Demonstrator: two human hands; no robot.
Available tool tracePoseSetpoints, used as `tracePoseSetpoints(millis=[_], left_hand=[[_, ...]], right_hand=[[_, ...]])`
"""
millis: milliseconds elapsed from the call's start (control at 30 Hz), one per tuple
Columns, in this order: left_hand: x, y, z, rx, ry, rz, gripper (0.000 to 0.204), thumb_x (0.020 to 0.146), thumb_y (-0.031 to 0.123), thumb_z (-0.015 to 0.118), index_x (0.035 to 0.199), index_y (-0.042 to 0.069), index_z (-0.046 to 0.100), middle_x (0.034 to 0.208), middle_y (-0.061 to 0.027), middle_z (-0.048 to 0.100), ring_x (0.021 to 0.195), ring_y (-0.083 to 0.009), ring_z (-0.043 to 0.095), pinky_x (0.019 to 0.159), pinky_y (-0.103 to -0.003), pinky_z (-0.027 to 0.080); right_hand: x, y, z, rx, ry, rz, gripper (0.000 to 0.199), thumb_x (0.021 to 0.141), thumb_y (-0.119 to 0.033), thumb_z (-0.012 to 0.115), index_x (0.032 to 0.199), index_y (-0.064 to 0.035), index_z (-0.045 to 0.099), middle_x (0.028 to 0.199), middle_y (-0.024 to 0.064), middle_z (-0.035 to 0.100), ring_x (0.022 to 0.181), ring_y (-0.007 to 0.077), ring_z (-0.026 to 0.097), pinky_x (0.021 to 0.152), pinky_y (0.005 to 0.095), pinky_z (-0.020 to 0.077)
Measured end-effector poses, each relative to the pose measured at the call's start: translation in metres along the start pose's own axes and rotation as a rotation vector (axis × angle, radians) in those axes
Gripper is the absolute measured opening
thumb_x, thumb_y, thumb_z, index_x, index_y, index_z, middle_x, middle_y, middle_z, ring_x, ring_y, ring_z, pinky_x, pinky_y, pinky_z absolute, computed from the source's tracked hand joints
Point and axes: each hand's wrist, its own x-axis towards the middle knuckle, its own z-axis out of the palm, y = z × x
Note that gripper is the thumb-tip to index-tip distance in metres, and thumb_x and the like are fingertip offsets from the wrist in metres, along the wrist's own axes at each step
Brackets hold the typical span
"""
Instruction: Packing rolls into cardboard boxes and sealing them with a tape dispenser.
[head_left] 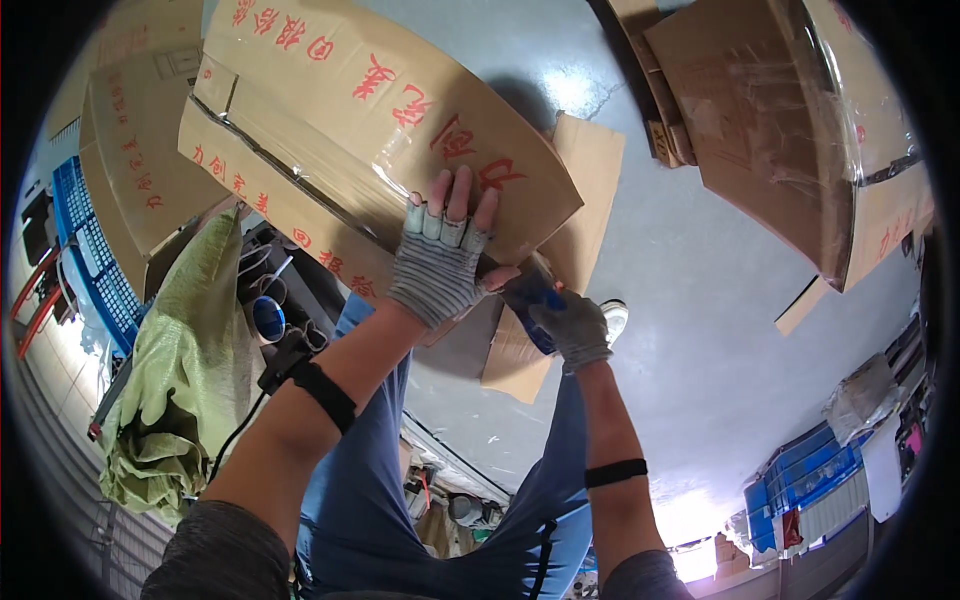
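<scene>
My left hand [440,255], in a grey striped glove with bare fingertips, lies on a large brown cardboard box [330,110] with red printing. Its fingers are stretched out across the box's top near the seam, and the thumb points toward my right hand. My right hand [577,325], in a grey glove, is closed around a dark blue and black hand tool [533,305] shaped like a tape dispenser. The tool is at the near right corner of the box; its working end is partly hidden. Beneath that corner are flat cardboard pieces [590,180].
Another taped carton [770,130] stands at the far right, with more cardboard [145,160] at the far left. A green woven sack [190,350] and a blue plastic crate [90,240] are on the left. My legs straddle the grey floor [690,370] below the box.
</scene>
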Motion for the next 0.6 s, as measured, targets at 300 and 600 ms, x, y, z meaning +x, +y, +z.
tracePoseSetpoints(millis=[300, 600], left_hand=[[0.003, -0.015, -0.035, -0.051, -0.102, -0.007, 0.091, 0.076, 0.061, 0.056, 0.144, 0.008, 0.026, 0.149, -0.0228, 0.018, 0.134, -0.0417, 0.023, 0.103, -0.059, 0.023], [0.022, 0.003, -0.064, -0.069, -0.14, -0.014, 0.097, 0.07, 0.052, 0.067, 0.144, 0.008, 0.022, 0.15, -0.0229, 0.016, 0.134, -0.0422, 0.023, 0.105, -0.056, 0.024]], right_hand=[[0.014, -0.077, -0.007, -0.204, -0.272, 0.114, 0.059, 0.076, -0.059, 0.053, 0.102, -0.0077, 0.065, 0.097, 0.0182, 0.066, 0.091, 0.0346, 0.064, 0.078, 0.042, 0.0496], [-0.037, -0.104, -0.058, -0.076, -0.386, 0.313, 0.067, 0.081, -0.06, 0.042, 0.119, -0.0085, 0.06, 0.115, 0.0154, 0.062, 0.11, 0.0307, 0.058, 0.088, 0.037, 0.0459]])
